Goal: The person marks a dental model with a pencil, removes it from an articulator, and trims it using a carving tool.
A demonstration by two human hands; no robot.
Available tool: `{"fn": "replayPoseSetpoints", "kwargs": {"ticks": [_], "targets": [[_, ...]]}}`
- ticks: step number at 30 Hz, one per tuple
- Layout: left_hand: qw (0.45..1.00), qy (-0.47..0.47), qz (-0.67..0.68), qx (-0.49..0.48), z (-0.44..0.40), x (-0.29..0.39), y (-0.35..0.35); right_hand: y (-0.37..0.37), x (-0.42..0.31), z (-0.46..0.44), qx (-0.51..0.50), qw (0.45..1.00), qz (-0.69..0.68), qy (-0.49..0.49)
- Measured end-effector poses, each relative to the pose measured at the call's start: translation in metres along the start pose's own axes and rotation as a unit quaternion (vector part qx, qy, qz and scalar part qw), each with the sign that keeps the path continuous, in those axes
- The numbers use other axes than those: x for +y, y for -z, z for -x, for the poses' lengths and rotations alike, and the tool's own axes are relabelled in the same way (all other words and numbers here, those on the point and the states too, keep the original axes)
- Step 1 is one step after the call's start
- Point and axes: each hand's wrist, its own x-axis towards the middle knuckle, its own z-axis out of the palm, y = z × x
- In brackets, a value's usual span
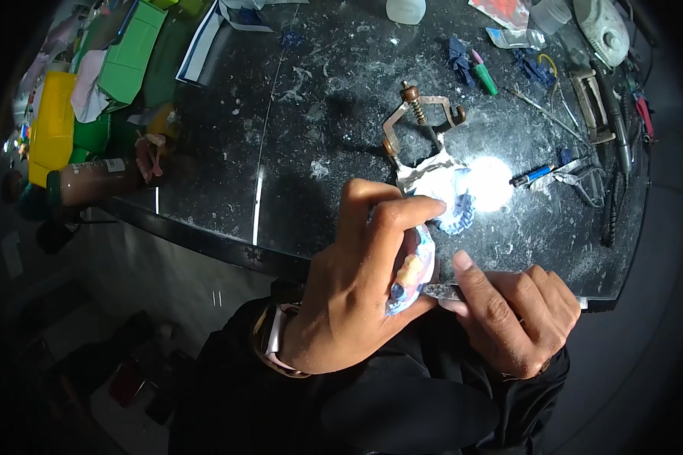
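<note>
My left hand (349, 273) is closed around a blue-and-white dental cast (426, 254) with a yellowish tooth-like patch and pink material on it. Part of the cast is hidden by my fingers. My right hand (512, 315) grips a small knife with a flat metal blade (442, 291); its handle is hidden in the fist. The blade tip touches or lies very close to the cast's lower right edge. Just beyond my left fingers, a metal dental articulator (411, 97) lies on the bench, with a white plaster cast (421, 176) with blue edging attached, partly washed out by glare.
The dark bench (205, 152) is scattered with white dust. Along the right lie a handpiece (621, 136), a blue-handled tool (540, 173), a green marker-like item (486, 78) and a respirator mask (605, 34). At left are a green bin (133, 57), yellow bin (51, 129) and brown bottle (91, 182).
</note>
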Motion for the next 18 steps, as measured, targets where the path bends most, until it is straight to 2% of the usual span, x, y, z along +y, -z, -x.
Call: {"fn": "replayPoseSetpoints", "kwargs": {"ticks": [2,8,11,16,18], "targets": [[1.0,0.002,0.006,-0.005,0.0,0.0,-0.001,0.001,-0.001,-0.003,-0.009,1.0,0.027,0.013],[1.0,0.007,0.019,0.008,0.003,-0.003,-0.004,0.007,-0.011,-0.008,-0.049,0.999,-0.006,0.002],[0.999,-0.031,-0.018,0.031,0.002,-0.007,-0.005,-0.005,-0.012,-0.005,-0.005,0.999,-0.033,0.016],[0.999,-0.02,-0.01,0.047,0.002,-0.001,-0.003,-0.015,-0.019,-0.002,0.02,0.995,-0.09,-0.035],[0.999,-0.013,-0.008,0.048,0.003,-0.001,-0.004,-0.024,-0.017,0.002,0.06,0.993,-0.089,-0.039]]}}
